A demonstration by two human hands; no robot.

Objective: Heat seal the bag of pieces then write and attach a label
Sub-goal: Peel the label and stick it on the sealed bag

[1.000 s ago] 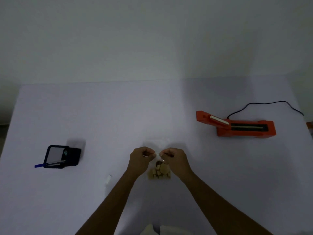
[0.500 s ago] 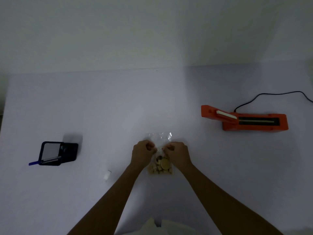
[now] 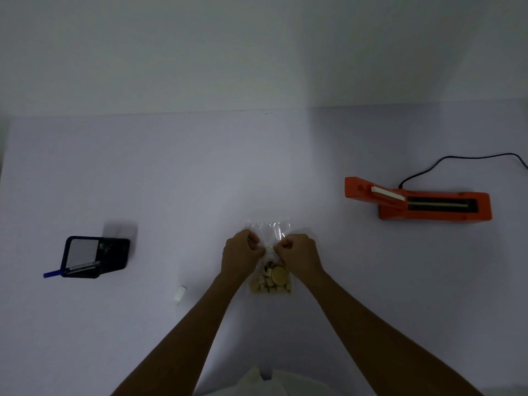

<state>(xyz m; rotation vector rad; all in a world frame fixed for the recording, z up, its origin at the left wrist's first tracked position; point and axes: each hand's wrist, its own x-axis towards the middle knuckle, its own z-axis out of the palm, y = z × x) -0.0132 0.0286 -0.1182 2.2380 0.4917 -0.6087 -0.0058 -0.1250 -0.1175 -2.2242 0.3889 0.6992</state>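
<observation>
A clear plastic bag (image 3: pixel 270 230) lies on the white table in front of me, with several tan wooden pieces (image 3: pixel 271 280) in its near end. A small white label (image 3: pixel 269 249) with writing sits on the bag's middle. My left hand (image 3: pixel 241 254) and my right hand (image 3: pixel 300 254) are both closed, pinching the label's two ends against the bag. The orange heat sealer (image 3: pixel 420 204) stands at the right with its lid raised.
A black mesh pen holder (image 3: pixel 91 257) lies on its side at the left, a blue pen (image 3: pixel 54 273) sticking out of it. A small white scrap (image 3: pixel 180 294) lies left of my left forearm. The sealer's black cord (image 3: pixel 457 160) runs off to the right.
My hands have stayed together on the label and bag; the fingers shifted only slightly. The whole view has drifted as my head moved.
</observation>
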